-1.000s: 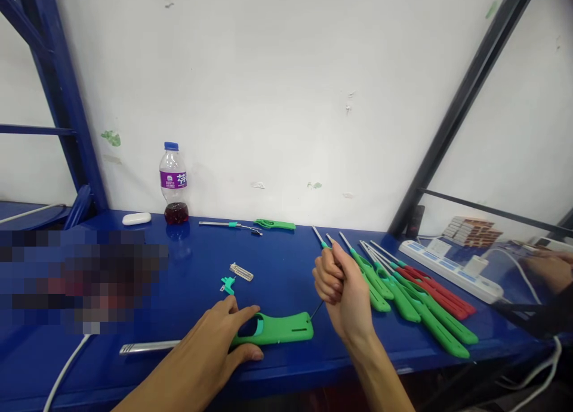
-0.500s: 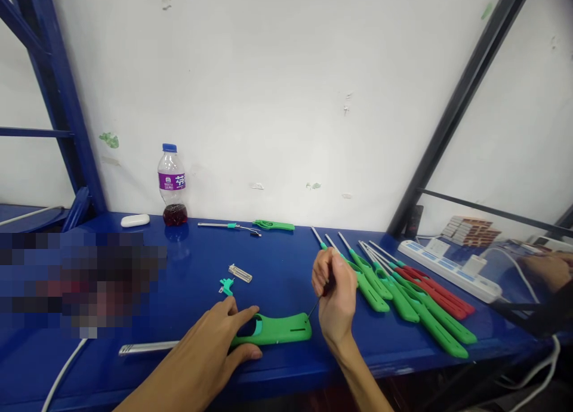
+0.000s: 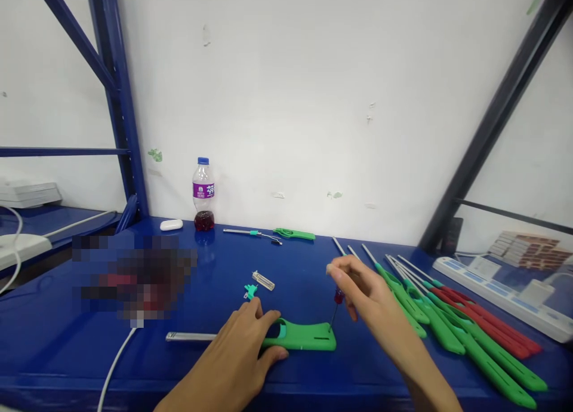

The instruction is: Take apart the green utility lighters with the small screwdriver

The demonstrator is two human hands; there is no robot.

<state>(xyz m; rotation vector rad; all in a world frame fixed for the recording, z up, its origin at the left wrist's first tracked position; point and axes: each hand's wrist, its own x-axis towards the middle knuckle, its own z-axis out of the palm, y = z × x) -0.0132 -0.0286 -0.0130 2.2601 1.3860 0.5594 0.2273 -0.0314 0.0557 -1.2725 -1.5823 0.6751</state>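
My left hand (image 3: 242, 346) presses down on a green plastic lighter handle (image 3: 304, 337) lying on the blue bench (image 3: 215, 376), thumb and fingers round its near end. A metal tube (image 3: 190, 337) sticks out to the left from under that hand. My right hand (image 3: 364, 295) pinches a small screwdriver (image 3: 335, 307) with a red grip, held upright with its tip on the handle's right end. A small teal part (image 3: 250, 291) and a pale rectangular part (image 3: 264, 280) lie just beyond my left hand.
Several green and red long-nosed lighters (image 3: 447, 319) lie in a row at the right. A white power strip (image 3: 505, 295) sits behind them. A drink bottle (image 3: 203, 196), a white case (image 3: 171, 224) and another disassembled lighter (image 3: 273, 234) rest by the wall. A white cable (image 3: 117, 361) runs off the front left.
The view has shifted left and down. My right hand has opened from a fist-like grip to a fingertip pinch, and the screwdriver now stands more upright on the handle's end. My left hand stays put.
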